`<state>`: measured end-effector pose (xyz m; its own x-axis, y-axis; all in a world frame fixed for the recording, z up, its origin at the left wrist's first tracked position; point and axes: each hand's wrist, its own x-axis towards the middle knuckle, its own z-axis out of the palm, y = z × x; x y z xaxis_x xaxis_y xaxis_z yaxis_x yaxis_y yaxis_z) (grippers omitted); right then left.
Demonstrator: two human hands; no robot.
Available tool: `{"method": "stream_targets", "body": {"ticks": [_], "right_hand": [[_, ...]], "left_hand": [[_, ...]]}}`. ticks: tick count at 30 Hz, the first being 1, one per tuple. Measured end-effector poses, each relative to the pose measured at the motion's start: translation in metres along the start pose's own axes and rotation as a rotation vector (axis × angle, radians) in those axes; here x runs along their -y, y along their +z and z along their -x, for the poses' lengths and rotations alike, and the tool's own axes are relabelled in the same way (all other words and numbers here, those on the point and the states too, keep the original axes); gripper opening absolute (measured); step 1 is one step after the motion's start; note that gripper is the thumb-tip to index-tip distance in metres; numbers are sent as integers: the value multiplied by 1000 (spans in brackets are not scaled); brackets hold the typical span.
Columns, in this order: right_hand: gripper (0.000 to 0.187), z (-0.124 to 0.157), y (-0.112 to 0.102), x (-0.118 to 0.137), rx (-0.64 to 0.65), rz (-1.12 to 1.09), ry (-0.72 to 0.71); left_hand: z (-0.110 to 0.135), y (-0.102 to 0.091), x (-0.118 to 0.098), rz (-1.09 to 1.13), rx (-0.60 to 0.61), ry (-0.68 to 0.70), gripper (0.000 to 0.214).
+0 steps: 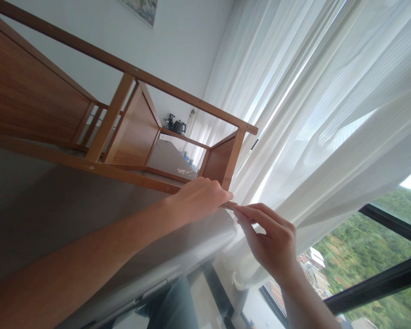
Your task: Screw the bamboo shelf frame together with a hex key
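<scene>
A brown wooden shelf rack (133, 123), with slim rails and flat shelf boards, lies on its side across a grey surface (130, 219). My left hand (202, 196) is closed over the rack's lower rail near its right end, with its fingertips partly hidden. Just past it, my right hand (267, 228) pinches the tip of that rail between thumb and fingers. Whether a small separate piece is also between those fingertips, I cannot tell.
White sheer curtains (294, 114) hang close on the right, by a dark-framed window (390, 224). A black kettle (179, 126) stands behind the rack. A picture (142, 9) hangs on the wall. My leg (174, 306) shows below the grey surface's rounded edge.
</scene>
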<state>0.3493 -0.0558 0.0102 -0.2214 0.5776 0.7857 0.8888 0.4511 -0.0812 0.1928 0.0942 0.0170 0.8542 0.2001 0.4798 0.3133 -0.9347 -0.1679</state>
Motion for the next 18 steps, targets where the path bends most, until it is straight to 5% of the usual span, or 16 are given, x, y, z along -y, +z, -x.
{"method": "stream_targets", "body": {"ticks": [18], "right_hand": [[20,9,2,-1,10,-16,115]], "left_hand": [[0,6,-2,-13,2,-16,6]]}}
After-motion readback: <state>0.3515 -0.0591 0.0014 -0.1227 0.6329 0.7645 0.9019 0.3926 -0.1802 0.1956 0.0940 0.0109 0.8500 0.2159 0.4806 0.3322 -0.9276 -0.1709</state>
